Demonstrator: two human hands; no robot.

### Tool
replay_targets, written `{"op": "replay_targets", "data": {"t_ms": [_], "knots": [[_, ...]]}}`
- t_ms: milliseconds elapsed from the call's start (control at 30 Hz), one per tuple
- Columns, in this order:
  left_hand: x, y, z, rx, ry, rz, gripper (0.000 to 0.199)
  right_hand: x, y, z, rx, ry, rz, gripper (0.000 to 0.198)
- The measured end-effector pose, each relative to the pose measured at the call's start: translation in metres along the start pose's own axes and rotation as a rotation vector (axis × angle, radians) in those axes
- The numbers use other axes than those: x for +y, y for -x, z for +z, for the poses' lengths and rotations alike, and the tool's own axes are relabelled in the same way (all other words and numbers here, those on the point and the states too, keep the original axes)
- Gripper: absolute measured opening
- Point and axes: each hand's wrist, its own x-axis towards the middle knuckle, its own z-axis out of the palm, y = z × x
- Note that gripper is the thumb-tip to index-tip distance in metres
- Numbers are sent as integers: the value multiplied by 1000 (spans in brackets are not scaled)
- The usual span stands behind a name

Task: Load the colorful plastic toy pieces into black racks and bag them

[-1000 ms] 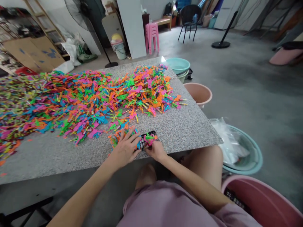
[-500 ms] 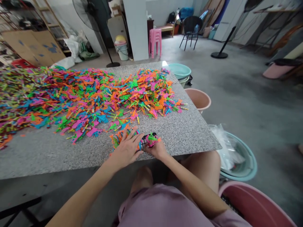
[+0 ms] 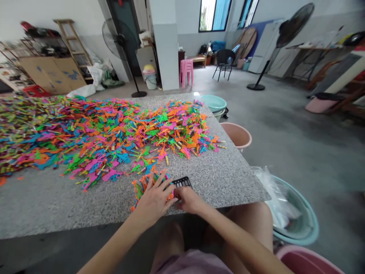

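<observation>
A black slotted plastic tray (image 3: 183, 182) lies near the table's front edge, its right end bare. Standing close together in its left part is a row of small plastic toys (image 3: 139, 188) in orange, green, blue and pink, seemingly pistol-shaped. My left hand (image 3: 154, 196) rests across this row, fingers spread, covering much of it. At the row's right end my right hand (image 3: 186, 199) is closed, its fingertips at a pink toy (image 3: 172, 195), partly hidden by the fingers. Behind the tray a large heap of the same toys (image 3: 114, 129) covers the back of the table.
The speckled stone table (image 3: 222, 179) ends just right of my hands. Beyond its right edge stand a pink basin (image 3: 238, 136), a light-blue basin (image 3: 213, 102) and a blue basket (image 3: 312, 224) with clear plastic bags (image 3: 276, 198). A pedestal fan (image 3: 139, 93) stands behind the table.
My right hand has brought a pink and green toy from the tray's right end left to the row. The left hand stays on the row. The view has tilted upward.
</observation>
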Motion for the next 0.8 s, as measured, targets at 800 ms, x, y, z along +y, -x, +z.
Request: {"op": "replay_targets", "data": {"t_ms": [800], "knots": [[-12, 11, -10, -49, -18, 70, 32, 72, -74, -98, -5, 509, -79, 34]]}}
